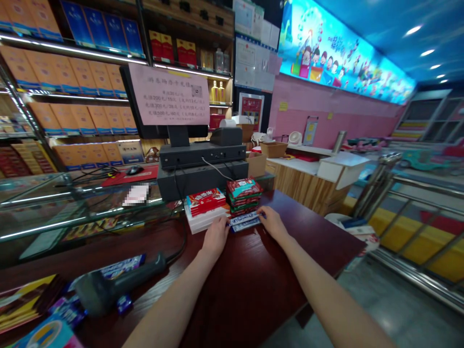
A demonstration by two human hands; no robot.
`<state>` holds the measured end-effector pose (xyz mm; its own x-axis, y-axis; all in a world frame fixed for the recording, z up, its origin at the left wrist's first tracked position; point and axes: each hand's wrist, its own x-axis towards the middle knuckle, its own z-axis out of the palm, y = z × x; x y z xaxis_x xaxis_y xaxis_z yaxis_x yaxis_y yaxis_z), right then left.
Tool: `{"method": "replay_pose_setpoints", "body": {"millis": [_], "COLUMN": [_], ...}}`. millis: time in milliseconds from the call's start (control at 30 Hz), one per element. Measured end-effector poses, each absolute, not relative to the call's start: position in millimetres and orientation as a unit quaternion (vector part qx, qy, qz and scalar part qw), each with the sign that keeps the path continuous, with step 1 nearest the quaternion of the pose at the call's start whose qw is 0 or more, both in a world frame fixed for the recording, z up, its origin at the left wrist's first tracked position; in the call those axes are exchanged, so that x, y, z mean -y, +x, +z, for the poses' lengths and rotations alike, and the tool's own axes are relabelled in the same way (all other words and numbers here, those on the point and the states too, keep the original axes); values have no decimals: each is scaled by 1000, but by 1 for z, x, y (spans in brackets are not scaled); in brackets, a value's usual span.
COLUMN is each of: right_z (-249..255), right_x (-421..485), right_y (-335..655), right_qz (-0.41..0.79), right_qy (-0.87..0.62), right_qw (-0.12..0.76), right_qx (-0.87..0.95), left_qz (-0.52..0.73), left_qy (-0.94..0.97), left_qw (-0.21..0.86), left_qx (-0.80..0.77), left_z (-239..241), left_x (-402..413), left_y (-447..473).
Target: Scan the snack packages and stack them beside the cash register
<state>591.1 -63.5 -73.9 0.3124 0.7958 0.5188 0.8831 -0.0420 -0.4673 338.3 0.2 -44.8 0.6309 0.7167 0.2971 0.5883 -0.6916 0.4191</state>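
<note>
Two long blue-and-white wrapped snack bars [245,222] lie side by side at the front of the stacked packets. My left hand [216,236] pinches the left end of the farther bar, and my right hand [272,222] has its fingers closed on the right end. Just behind them rises a pile of red-brown and green snack packets [243,189]. To its left, several flat red packets [206,200] rest on white boxes [203,221], close to my left hand. The fingertips are partly hidden, and small print on the wrappers is unreadable.
A barcode scanner [119,284] lies at the near left, its cord running back, among more blue wrapped bars [125,266] and a yellow snack packet [29,299]. The cash register [203,164] stands behind the stacks. The dark table [253,280] ends at the right, before metal railings [427,232].
</note>
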Motion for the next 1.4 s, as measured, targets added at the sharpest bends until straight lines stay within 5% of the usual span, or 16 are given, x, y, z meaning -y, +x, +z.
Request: {"method": "replay_pose_setpoints", "body": {"millis": [967, 1400], "right_z": [-67, -52], "right_x": [80, 92], "right_y": [566, 502], "right_qz": [-130, -74], "right_qy": [-772, -706], "right_qw": [272, 167], "right_qx": [559, 685], "left_qz": [185, 180], "left_qy": [917, 917], "left_qw": [27, 12], "left_qx": [-353, -357], "left_z": [-50, -36], "left_x": [8, 12], "left_y": [328, 292]}}
